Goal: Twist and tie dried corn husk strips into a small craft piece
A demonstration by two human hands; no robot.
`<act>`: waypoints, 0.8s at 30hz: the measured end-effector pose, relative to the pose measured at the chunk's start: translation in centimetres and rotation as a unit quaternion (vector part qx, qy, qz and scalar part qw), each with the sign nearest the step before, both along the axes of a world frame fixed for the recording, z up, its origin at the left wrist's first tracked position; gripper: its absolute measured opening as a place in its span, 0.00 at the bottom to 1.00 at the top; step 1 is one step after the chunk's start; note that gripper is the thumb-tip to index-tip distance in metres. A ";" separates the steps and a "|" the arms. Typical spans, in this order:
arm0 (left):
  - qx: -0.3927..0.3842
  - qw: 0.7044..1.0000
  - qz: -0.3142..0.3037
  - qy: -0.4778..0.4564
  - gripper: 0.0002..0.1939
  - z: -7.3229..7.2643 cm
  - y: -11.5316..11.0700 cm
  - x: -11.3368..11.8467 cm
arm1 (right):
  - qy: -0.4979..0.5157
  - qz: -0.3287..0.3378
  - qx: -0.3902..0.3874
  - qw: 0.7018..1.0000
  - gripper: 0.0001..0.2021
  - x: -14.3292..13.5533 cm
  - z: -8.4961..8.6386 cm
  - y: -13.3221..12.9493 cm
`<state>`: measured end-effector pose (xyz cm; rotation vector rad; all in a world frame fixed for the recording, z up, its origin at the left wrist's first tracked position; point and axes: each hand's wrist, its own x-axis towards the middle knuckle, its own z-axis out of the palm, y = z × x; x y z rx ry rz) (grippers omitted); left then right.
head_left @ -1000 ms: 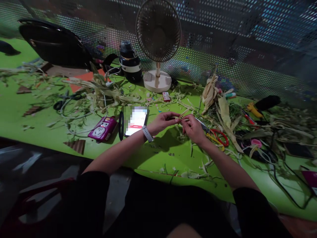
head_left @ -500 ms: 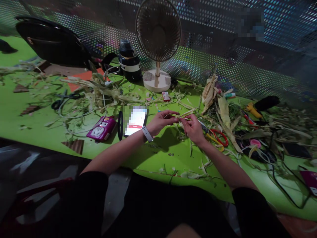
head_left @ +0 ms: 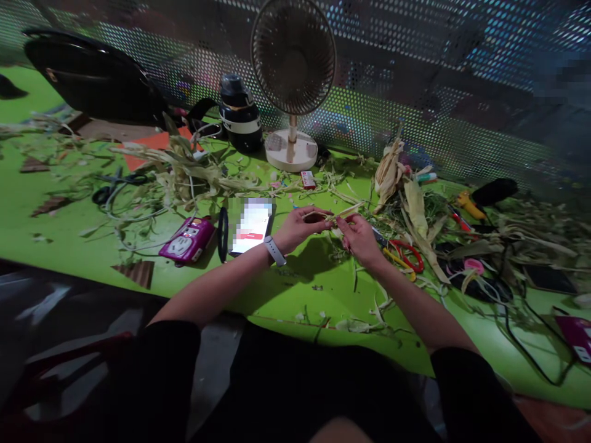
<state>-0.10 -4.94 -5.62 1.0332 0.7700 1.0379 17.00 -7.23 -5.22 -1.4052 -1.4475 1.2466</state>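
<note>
Both hands meet over the green table (head_left: 295,295), fingertips nearly touching. My left hand (head_left: 305,226), with a pale watch band (head_left: 275,251) at the wrist, pinches a thin strip of dried husk (head_left: 329,217). My right hand (head_left: 356,235) has thumb and fingers closed on the same husk piece from the other side. Its finer shape is too small to tell. Left of my left hand lies a lit phone (head_left: 252,226). Red-handled scissors (head_left: 410,255) rest just right of my right hand.
A fan (head_left: 292,151) and a dark bottle (head_left: 241,120) stand at the back. A purple power socket (head_left: 188,241) with a cable lies left. Husk piles (head_left: 180,163) spread left, and a husk bundle (head_left: 389,171) lies right, near a yellow tool (head_left: 470,204).
The view has shifted slightly. Both hands stay on the husk strip, and the right hand's lower fingers have moved a little.
</note>
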 end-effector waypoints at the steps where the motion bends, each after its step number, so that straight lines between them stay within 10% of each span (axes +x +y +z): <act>1: 0.000 1.000 0.019 -0.004 0.19 -0.1 0.1 0.0 | -0.021 0.017 0.009 1.000 0.22 0.1 0.0 0.0; 4: -0.018 0.997 0.069 -0.009 0.19 -0.5 0.6 -0.2 | -0.162 0.067 0.135 0.975 0.17 0.4 -0.1 -0.1; 10: -0.002 0.997 0.030 0.074 0.19 -0.6 0.9 -0.4 | -0.473 0.081 0.423 0.769 0.12 0.8 0.2 -0.2; 14: 0.044 0.986 -0.044 0.155 0.17 0.1 0.6 -0.9 | -0.497 0.083 0.505 0.701 0.10 1.1 -0.1 0.2; 19: 0.103 0.974 -0.089 0.180 0.17 0.6 0.6 -1.2 | -0.487 0.052 0.506 0.710 0.12 1.0 -1.1 0.3; 24: 0.073 0.993 -0.070 0.068 0.20 0.3 0.3 -0.6 | -0.381 -0.002 0.450 0.808 0.15 0.7 -1.3 0.0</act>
